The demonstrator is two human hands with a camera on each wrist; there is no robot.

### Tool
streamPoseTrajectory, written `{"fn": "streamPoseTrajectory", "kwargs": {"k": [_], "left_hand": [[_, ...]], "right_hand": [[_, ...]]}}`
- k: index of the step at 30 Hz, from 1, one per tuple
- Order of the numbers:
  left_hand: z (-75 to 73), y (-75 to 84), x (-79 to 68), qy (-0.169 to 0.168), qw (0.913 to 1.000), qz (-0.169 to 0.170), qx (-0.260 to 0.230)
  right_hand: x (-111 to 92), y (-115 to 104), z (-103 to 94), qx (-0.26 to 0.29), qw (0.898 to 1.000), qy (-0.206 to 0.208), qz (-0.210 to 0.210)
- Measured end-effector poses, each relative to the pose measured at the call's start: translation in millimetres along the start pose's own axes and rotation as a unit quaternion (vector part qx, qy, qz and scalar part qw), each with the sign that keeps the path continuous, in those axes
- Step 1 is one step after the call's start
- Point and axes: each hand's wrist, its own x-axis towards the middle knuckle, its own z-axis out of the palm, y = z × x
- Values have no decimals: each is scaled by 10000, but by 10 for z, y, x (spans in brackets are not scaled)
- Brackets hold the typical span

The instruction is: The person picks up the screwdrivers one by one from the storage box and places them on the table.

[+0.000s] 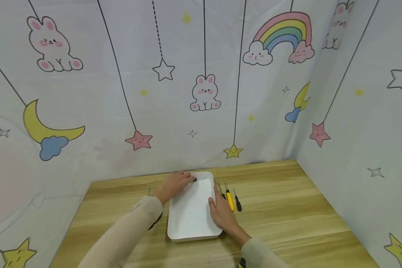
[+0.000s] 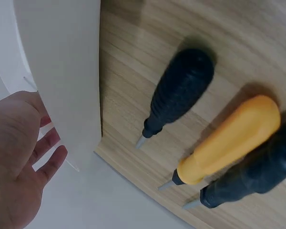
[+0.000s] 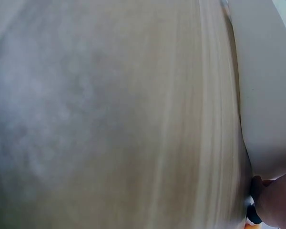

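Observation:
A white rectangular tray lies on the wooden table, its near end towards me. My left hand reaches over its far left corner and holds a black-handled screwdriver; most of the handle is hidden under the fingers, and the thin shaft points right inside the tray. In the left wrist view, the left hand bends over the tray's outer wall. At the tray's right side my right hand grips the wall, thumb over the rim and fingers along the outside.
Right of the tray lie a yellow-handled screwdriver and black-handled ones, including the outermost screwdriver. In the left wrist view, a black screwdriver, a yellow screwdriver and another black one lie beside the tray. A printed curtain hangs behind the table.

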Motion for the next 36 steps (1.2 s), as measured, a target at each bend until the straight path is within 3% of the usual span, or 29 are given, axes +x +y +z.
{"fn": "streamPoseTrajectory", "kwargs": {"k": [10, 14, 20, 28, 36], "left_hand": [[51, -17, -11, -108, 9972, -228, -697], [63, -26, -27, -506, 9917, -488, -1077], [22, -3, -6, -1142, 9767, -772, -1644], [-106, 59, -10, -1672, 9680, -906, -1638], [-227, 162, -91, -1580, 9646, -915, -1905]], "right_hand": [[-11, 10, 27, -91, 9999, 45, 31], [-2, 13, 35, -56, 10000, 65, -3], [7, 9, 29, -60, 10000, 49, -30], [7, 20, 26, -90, 9999, 27, -104], [0, 16, 14, -124, 9999, 13, -71]]}}
